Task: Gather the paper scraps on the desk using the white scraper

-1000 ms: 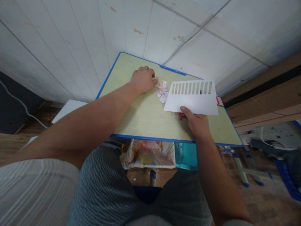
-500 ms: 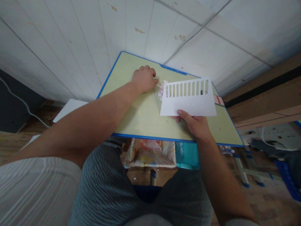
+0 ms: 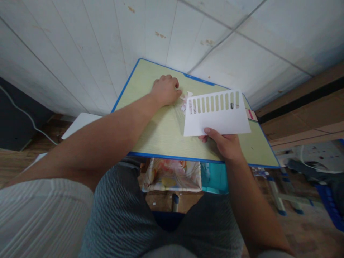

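My right hand (image 3: 224,143) pinches the near edge of a white paper card (image 3: 215,123), thumb on top and fingers beneath. A row of long rounded slots is cut through the card's far half, and the yellow desktop (image 3: 158,132) shows through them. My left hand (image 3: 166,89) rests on the desktop left of the card, fingers curled in. Whatever it may hold is hidden under the palm. Between that hand and the card lie pinkish-white paper scraps (image 3: 184,106), partly covered by the card's left edge.
A strip with a red mark (image 3: 251,114) lies at the desk's right side. White panelled wall (image 3: 158,21) rises behind the blue-edged desk. Cardboard boxes (image 3: 303,111) stand at the right. Below the desk are a patterned cloth item (image 3: 172,177) and a teal bin (image 3: 215,179).
The card has tilted slightly, its near edge shifting a little toward me and to the right with my right hand. My left hand stays in place.
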{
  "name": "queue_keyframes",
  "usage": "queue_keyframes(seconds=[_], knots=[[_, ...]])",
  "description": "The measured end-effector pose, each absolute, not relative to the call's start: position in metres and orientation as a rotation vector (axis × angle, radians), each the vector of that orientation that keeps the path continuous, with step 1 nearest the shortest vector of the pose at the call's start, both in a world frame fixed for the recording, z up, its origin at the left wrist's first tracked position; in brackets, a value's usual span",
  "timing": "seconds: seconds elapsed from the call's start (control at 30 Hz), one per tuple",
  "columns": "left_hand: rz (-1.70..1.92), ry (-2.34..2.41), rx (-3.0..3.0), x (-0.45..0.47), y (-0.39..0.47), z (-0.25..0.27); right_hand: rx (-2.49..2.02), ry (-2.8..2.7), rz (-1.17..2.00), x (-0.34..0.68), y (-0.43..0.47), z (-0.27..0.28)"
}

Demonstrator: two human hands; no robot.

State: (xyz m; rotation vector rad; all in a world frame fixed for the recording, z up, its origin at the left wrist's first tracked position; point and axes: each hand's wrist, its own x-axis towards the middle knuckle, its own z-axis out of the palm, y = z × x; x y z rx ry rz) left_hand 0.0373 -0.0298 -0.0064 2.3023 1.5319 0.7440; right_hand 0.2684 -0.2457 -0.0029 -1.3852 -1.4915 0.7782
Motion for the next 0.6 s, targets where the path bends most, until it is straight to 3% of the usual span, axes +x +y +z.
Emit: queue_keyframes(seconds=[0.6], knots=[[0.738,1.525,2.298,0.0388,-0.0282,-0.0078,-1.397,-1.56,0.85,0.2628,-0.2513,0.0011]])
